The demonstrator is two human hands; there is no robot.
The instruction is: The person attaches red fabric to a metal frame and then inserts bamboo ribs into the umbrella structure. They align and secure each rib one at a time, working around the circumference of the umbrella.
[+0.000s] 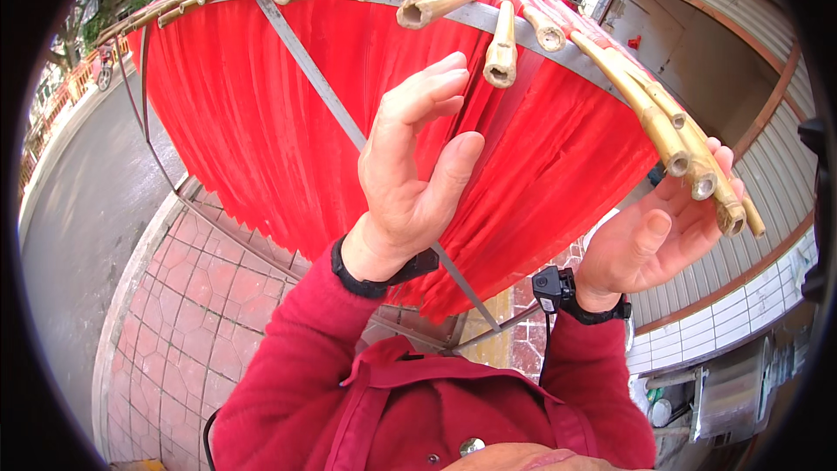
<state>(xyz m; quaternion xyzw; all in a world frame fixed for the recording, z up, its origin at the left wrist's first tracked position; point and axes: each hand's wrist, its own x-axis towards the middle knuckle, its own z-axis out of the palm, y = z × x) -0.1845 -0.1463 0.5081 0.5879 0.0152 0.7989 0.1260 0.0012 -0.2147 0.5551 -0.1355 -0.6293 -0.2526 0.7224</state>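
Observation:
A row of bamboo poles (500,48) lies across a metal frame, their hollow cut ends pointing toward me. Long red sheets or strands (288,113), apparently cloth, hang in folds from them. My left hand (405,166) is raised before the red hanging, fingers slightly curved and thumb apart, with nothing in it. It is nearest the middle pole end. My right hand (658,235) is at the right-hand group of poles (689,157), palm up and fingers spread. Its fingertips go partly behind the pole ends; whether they touch, I cannot tell.
A grey diagonal metal bar (314,74) braces the frame in front of the red hanging. Red paving tiles (192,305) lie below, with a road (78,209) at the left. On the right are a corrugated shutter (767,174) and a white tiled ledge (697,331).

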